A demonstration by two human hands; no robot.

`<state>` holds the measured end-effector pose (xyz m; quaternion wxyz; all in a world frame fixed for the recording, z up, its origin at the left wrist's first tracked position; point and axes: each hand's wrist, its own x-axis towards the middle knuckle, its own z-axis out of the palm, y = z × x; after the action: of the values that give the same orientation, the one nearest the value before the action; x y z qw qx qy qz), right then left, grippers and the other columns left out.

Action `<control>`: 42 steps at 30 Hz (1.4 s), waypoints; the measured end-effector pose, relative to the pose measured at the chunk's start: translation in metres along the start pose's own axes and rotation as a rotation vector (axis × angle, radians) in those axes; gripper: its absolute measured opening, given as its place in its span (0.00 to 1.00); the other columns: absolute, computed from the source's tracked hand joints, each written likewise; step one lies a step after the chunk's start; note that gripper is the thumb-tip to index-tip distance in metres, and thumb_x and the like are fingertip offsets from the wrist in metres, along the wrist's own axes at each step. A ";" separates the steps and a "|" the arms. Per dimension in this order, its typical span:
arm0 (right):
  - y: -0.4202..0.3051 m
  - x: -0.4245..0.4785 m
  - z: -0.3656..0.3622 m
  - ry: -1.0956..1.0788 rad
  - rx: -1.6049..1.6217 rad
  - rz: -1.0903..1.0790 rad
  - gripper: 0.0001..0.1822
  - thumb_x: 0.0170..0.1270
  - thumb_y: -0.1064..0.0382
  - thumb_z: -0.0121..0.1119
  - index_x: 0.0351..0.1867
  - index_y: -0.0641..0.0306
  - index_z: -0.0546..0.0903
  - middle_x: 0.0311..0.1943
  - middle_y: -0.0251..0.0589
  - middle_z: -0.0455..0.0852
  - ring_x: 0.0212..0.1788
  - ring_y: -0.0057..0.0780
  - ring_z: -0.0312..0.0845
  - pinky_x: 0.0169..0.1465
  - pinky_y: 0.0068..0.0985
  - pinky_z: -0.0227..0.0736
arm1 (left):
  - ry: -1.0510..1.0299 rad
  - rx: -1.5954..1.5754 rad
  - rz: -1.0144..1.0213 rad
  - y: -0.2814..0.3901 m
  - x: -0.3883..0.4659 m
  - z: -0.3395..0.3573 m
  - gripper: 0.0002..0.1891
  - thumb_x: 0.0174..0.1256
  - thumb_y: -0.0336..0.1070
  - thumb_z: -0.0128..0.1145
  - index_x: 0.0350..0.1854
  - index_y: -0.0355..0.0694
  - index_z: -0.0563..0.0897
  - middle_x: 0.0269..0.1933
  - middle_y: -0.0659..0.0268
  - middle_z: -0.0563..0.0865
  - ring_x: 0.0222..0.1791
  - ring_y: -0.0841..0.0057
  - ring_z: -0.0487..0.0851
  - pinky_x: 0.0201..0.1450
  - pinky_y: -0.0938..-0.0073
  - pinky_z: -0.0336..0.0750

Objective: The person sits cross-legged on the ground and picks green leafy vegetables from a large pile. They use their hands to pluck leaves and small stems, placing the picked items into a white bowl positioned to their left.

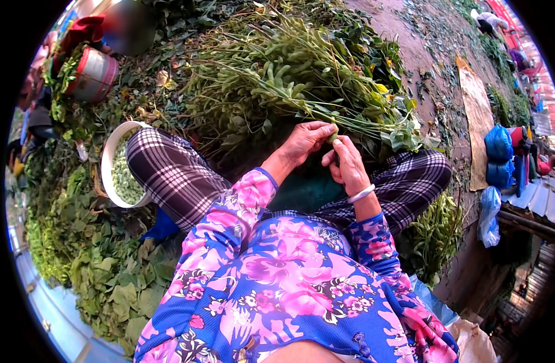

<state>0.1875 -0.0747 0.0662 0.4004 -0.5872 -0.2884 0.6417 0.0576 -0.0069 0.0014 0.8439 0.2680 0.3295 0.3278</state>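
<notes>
Both my hands meet above my lap. My left hand (307,140) pinches a green bean pod (333,135) between thumb and fingertips. My right hand (348,164), with a pale bangle at its wrist, has its thumb against the lower end of the same pod, and a small dark object shows under its fingers, too hidden to name. Just beyond the hands lies a large heap of pod-bearing bean plants (277,77). By my left knee stands a white bucket (108,168) that holds shelled green beans (125,174), partly covered by the knee.
Leaves and stalks (109,272) cover the ground at left. Another bunch of bean plants (440,227) lies by my right knee. A red-and-grey bucket (93,75) stands upper left beside a person, partly blurred. At right are a flattened sack (474,122) and blue plastic bags (499,154).
</notes>
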 end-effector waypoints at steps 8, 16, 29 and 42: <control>0.006 0.005 -0.009 -0.289 0.643 0.215 0.10 0.74 0.57 0.42 0.43 0.58 0.73 0.22 0.28 0.69 0.14 0.10 0.52 0.13 0.09 0.46 | -0.310 -0.351 -0.187 -0.002 0.008 -0.021 0.10 0.70 0.39 0.49 0.37 0.39 0.80 0.31 0.71 0.82 0.24 0.89 0.73 0.30 0.85 0.74; 0.008 0.003 -0.004 -0.094 0.262 0.034 0.10 0.74 0.57 0.44 0.44 0.57 0.74 0.24 0.29 0.74 0.14 0.11 0.53 0.13 0.09 0.46 | -0.094 0.287 0.014 0.012 -0.004 0.007 0.12 0.61 0.44 0.63 0.37 0.41 0.81 0.28 0.77 0.79 0.23 0.90 0.69 0.28 0.87 0.64; -0.029 0.038 -0.025 0.308 -0.724 -0.431 0.15 0.62 0.52 0.59 0.34 0.64 0.80 0.25 0.44 0.84 0.25 0.32 0.80 0.32 0.27 0.73 | -0.036 0.012 -0.006 0.003 -0.006 0.006 0.11 0.65 0.33 0.43 0.39 0.35 0.77 0.29 0.67 0.78 0.19 0.84 0.73 0.18 0.85 0.64; -0.049 0.076 -0.016 0.075 -0.948 -0.428 0.13 0.52 0.58 0.61 0.28 0.69 0.78 0.24 0.48 0.82 0.29 0.37 0.79 0.38 0.31 0.73 | 0.006 0.201 -0.061 0.001 0.007 -0.008 0.07 0.58 0.31 0.47 0.31 0.39 0.80 0.22 0.72 0.74 0.15 0.87 0.64 0.15 0.85 0.53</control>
<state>0.2126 0.0137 0.0647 0.2229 -0.6544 -0.6464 0.3228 0.0550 0.0009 -0.0055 0.8214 0.3400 0.3711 0.2682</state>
